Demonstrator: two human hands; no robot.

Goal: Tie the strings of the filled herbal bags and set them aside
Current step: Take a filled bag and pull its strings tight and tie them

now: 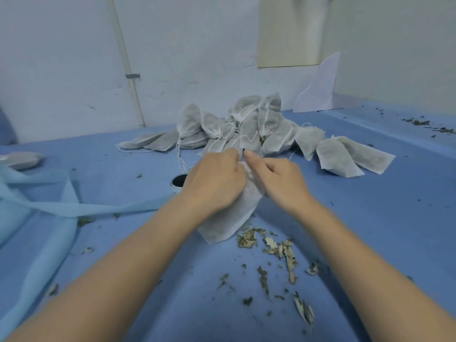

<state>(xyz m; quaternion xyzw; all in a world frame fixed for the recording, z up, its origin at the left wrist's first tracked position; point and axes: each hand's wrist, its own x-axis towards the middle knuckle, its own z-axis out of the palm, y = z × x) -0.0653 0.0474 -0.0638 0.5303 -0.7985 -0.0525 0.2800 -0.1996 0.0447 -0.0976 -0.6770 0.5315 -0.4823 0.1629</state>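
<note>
Left hand [217, 183] and right hand [278, 181] both pinched the top of one white herbal bag [227, 218] on the blue bench [370, 218], near the bag pile [246, 129].

A white, gauzy herbal bag [230, 218] lies near the middle of the blue surface, slanting from its near-left bottom corner up to its far mouth, which is gathered and hidden between the two hands. Just beyond it a heap of filled bags [249, 127] of the same greyish-white fabric rises at the far centre, thin white strings [228, 130] trailing loose among them. Some flatter ones fan out left and right along the surface.
</note>
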